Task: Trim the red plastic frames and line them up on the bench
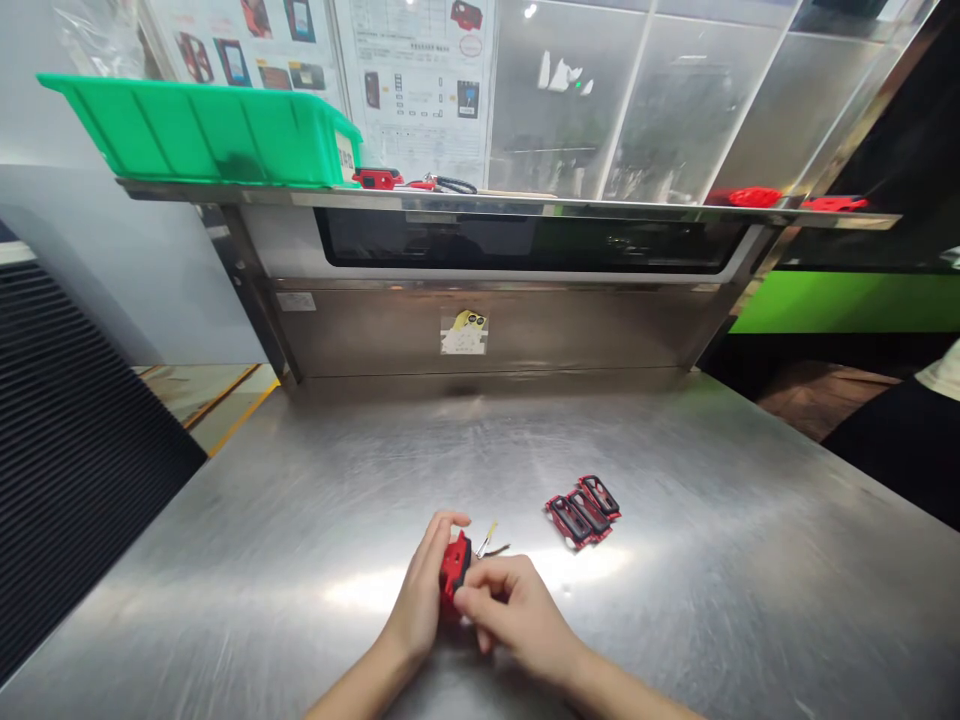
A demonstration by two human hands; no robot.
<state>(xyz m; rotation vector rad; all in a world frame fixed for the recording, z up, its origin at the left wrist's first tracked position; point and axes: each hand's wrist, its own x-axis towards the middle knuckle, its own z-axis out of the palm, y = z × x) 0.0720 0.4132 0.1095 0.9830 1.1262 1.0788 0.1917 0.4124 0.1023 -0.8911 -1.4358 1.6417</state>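
Left hand (421, 585): grasping red-and-black part (454, 562)
Right hand (521, 612): touching its black edge (466, 563); cannot tell whether pinching
Red-and-black part: between both hands, over metal table (247, 590); probably light, stiff, smooth, best taken by the sides

Scratched, shiny metal tabletop (360, 450); ribbed plastic bin (202, 135); paper sheets (420, 130); plastic held piece (454, 562)

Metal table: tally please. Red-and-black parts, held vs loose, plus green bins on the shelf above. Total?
Held red-and-black part, at the left hand and right hand: 1
Loose red-and-black parts, grouped on the metal table: 3
Green bin on the shelf: 1
Total: 5
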